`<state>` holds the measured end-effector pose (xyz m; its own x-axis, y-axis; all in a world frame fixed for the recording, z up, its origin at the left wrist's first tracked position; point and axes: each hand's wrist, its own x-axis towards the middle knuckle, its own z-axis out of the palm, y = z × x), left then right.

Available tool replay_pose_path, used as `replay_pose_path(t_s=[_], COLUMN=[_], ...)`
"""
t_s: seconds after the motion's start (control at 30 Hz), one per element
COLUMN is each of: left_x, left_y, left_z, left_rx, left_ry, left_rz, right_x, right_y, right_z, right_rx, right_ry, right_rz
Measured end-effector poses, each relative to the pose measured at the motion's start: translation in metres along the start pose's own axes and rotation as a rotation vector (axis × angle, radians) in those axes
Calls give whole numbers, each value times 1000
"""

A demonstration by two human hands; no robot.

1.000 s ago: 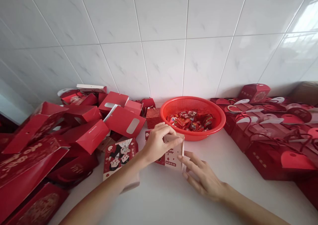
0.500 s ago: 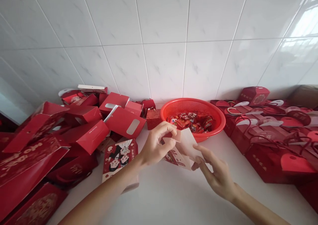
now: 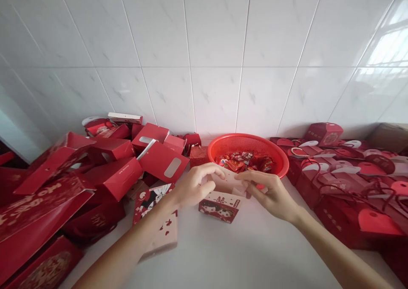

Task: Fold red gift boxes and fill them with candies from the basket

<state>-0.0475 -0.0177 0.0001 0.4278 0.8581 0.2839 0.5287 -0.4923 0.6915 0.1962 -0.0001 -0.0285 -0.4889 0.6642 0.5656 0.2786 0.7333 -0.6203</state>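
A small red and cream gift box [image 3: 219, 212] with printed cartoon figures stands on the white tabletop between my hands, its top flaps raised. My left hand [image 3: 197, 185] curls round the box's left end, thumb and fingers at the flap there. With thumb and fingertips, my right hand [image 3: 270, 191] pinches the raised flap on the right side. Part of the box's inside shows pale pink; my fingers hide the rest. Beneath my left forearm lies a similar printed box [image 3: 167, 233], partly covered.
Behind the box sits a red plastic basket [image 3: 248, 138] holding wrapped sweets [image 3: 236, 163]. Red cartons [image 3: 114, 176] are heaped on the left. Rows of red boxes with cord handles [image 3: 338, 212] fill the right side. A tiled wall [image 3: 216, 93] rises behind.
The box has gone from tilted in my hands to standing on the table, its printed front facing me. My right hand has moved up along the flap. The view has shifted slightly.
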Motion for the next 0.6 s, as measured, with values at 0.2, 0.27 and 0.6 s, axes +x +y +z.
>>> replay_pose_path(t_s=[0.2, 0.27, 0.6], left_x=[6, 6, 7], left_y=[-25, -27, -6], left_z=[-2, 0, -11], left_rx=[-19, -61, -350], left_ry=[-118, -136, -260], left_rz=[-54, -93, -146], right_x=[34, 37, 22], right_y=[39, 52, 56], right_z=[-19, -17, 6], right_rx=[-66, -153, -566], right_ry=[117, 34, -382], right_rz=[126, 130, 70])
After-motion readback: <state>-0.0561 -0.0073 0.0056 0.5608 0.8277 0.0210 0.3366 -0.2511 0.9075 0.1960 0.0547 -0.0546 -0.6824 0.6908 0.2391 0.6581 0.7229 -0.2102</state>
